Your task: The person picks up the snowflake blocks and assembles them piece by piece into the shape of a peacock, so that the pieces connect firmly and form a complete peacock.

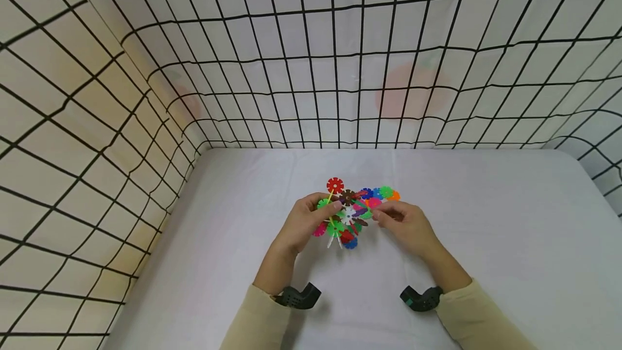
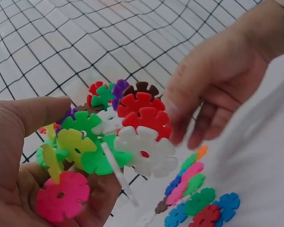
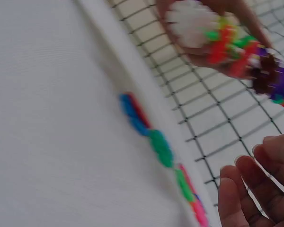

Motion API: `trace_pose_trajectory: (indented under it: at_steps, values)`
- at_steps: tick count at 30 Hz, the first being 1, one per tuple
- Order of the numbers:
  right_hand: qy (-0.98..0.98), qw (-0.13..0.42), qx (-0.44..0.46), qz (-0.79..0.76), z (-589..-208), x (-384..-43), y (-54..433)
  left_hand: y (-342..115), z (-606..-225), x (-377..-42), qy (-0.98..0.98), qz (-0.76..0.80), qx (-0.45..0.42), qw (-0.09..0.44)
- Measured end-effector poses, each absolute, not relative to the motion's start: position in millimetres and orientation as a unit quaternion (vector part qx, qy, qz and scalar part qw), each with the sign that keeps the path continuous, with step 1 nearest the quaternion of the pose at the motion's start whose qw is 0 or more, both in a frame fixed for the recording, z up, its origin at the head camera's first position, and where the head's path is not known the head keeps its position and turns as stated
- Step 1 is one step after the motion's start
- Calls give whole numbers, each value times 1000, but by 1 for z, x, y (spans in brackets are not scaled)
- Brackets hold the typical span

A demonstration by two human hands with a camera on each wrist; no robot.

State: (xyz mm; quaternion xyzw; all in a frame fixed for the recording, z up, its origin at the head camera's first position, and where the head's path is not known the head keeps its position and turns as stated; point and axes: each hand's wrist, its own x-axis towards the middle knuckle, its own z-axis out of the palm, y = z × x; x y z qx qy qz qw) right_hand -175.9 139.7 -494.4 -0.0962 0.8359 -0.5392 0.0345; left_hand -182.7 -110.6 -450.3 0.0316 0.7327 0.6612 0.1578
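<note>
1. Behind everything, black wire mesh (image 1: 315, 92) backed by pale cloth; underneath, white-covered table (image 1: 510, 220).
2. At left, grip of left hand (image 1: 302, 224) clamped on many-coloured cluster of slotted, flower-shaped plastic discs (image 1: 347, 215), thumb over one side, other fingers behind. Held up, around mid-table.
3. Probably best to support from underneath and squeeze lightly, so as not to pop discs out of slots.
4. Next to the cluster, lying on the table: joined row of blue, red, green, pink and orange plastic discs (image 2: 200, 201). Better not to snag or drag with either wrist.
5. At right, right hand (image 1: 405, 228): grip slack, fingers loosely bent, nothing visible between, near the cluster but apart.
6. For handling any single disc: pinch by the rim, meet slot to slot squarely, push straight without twisting.
</note>
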Motion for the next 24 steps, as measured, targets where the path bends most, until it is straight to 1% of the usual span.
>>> trace_pose_trajectory:
  at_steps: [3,5,11,14,16,19,24]
  values:
    - [873,46,-115,-471,-503,-170,122,-113,-449,-183,717,679,32,154]
    - [893,38,-149,-422,-508,-166,110,-114,-449,-183,707,689,39,151]
    - [944,-45,-228,-233,-519,-158,91,-114,-450,-182,733,662,85,133]
    - [941,-78,-240,-225,-520,-157,89,-113,-451,-182,749,641,102,130]
    - [936,-88,-237,-246,-520,-157,91,-113,-451,-182,757,632,103,130]
    - [928,-71,-212,-297,-517,-160,95,-113,-452,-182,771,615,101,126]
    - [922,-5,-132,-364,-507,-168,119,-115,-450,-180,817,553,96,131]
